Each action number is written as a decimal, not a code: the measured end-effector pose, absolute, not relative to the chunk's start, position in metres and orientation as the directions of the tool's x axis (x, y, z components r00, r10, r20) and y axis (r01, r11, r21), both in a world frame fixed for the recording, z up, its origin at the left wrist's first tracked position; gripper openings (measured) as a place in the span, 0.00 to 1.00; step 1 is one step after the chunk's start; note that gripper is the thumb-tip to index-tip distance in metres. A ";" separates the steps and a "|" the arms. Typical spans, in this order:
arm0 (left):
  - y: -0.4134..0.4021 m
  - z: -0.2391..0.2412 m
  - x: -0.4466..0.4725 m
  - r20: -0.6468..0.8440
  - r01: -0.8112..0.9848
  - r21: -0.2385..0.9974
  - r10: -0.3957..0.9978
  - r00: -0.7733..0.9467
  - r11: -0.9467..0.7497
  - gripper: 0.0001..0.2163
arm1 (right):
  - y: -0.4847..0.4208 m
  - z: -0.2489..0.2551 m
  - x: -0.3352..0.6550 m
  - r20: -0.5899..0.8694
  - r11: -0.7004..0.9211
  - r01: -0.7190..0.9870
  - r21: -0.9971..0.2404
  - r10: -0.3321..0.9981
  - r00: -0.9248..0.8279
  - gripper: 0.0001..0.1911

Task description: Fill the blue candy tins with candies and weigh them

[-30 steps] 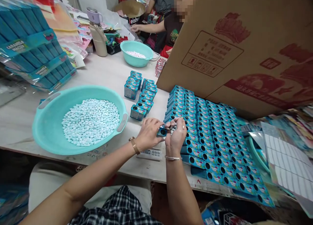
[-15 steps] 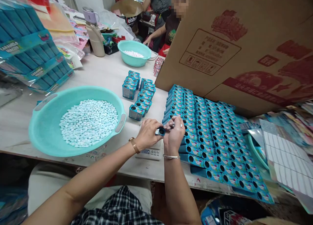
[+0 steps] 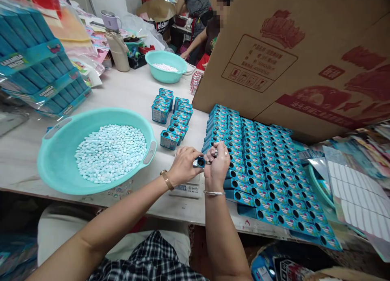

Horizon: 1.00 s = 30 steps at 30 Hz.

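Note:
My left hand (image 3: 184, 164) grips a small blue tin (image 3: 199, 162) with a dark round hole in its top, above a digital scale (image 3: 185, 190). Beside the tin, my right hand (image 3: 217, 163) is curled closed around some pale candies (image 3: 216, 152), its fingertips close to the hole. A turquoise basin (image 3: 48, 163) to the left holds many pale blue candies (image 3: 111, 153). Ahead stand two rows of blue tins (image 3: 170, 140). On the right, a large block of blue tins (image 3: 258, 171) with round holes is lined up beside my right hand.
A big cardboard box (image 3: 274, 90) rises behind the block of tins. Farther back are a second basin (image 3: 166, 74) with white candies, a flask (image 3: 117, 49) and a co-worker's arm (image 3: 196, 43). Wrapped blue packs (image 3: 42, 69) stand at the left; printed sheets (image 3: 356, 195) lie at the right.
My right fist has shifted very slightly beside the tin, and its fingers have curled a little. My left hand keeps its hold. The scale's reading looks different. The view has moved slightly.

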<state>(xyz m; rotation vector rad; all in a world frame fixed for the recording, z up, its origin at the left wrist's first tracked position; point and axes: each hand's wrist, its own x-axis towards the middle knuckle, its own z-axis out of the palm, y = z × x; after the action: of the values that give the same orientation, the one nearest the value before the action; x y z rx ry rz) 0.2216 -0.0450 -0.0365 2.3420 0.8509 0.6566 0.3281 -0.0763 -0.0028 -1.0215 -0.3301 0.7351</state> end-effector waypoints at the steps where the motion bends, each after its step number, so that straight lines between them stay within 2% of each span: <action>1: -0.045 -0.037 0.221 0.249 0.417 0.643 0.691 0.679 -0.642 0.18 | -0.077 -0.003 0.328 -0.079 0.312 -0.395 -0.864 0.690 0.719 0.19; 20: -0.045 -0.041 0.219 0.264 0.424 0.626 0.690 0.674 -0.654 0.18 | -0.076 -0.002 0.323 -0.060 0.305 -0.351 -0.885 0.672 0.738 0.15; 26: -0.044 -0.040 0.218 0.256 0.417 0.644 0.694 0.673 -0.641 0.22 | -0.078 -0.003 0.324 -0.058 0.318 -0.359 -0.877 0.672 0.738 0.16; 30: -0.045 -0.039 0.218 0.252 0.424 0.636 0.692 0.676 -0.645 0.20 | -0.078 -0.002 0.323 -0.066 0.314 -0.360 -0.878 0.667 0.742 0.15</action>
<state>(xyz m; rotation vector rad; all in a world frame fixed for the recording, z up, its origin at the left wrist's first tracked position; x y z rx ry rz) 0.2184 -0.0446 -0.0392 2.3486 0.8587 0.6574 0.3225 -0.0783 -0.0023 -1.0499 -0.3370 0.6941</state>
